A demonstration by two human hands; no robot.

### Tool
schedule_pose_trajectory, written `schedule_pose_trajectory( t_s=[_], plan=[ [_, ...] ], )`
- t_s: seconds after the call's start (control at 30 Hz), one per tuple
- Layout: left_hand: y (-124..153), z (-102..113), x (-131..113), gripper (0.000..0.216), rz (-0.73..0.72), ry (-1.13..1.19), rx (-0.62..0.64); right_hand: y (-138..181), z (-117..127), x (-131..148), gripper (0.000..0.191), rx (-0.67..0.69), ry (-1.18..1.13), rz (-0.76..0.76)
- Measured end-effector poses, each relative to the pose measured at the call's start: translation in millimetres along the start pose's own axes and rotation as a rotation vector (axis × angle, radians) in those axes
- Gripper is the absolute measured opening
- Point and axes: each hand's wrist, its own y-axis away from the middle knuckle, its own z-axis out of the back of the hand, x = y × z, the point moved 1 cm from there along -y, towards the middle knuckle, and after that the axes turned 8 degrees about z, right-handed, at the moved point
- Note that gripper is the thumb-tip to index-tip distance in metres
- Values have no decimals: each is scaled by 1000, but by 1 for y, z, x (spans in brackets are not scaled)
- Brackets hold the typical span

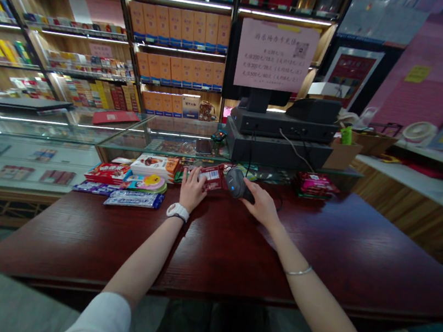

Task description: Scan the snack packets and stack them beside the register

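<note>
My left hand, with a white watch on the wrist, grips a red snack packet and holds it tilted above the dark red wooden counter. My right hand is wrapped round a dark handheld barcode scanner, whose head with a small blue light points at the packet from close by. A silver bangle sits on my right forearm.
A pile of snack packs and candy bars lies left of my left hand. More red packets lie to the right. A black till with a monitor and a paper notice stands behind, beside glass display cases and stocked shelves.
</note>
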Motion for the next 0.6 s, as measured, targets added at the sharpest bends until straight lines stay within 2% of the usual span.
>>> schedule_pose_trajectory(
  t_s=[0.37, 0.6],
  plan=[
    [1, -2, 2, 29, -34, -43, -19, 13, -13, -37, 72, 140, 123, -78],
    [2, 1, 0, 29, -34, -17, -13, 17, -19, -43, 76, 219, 84, -125]
  ],
)
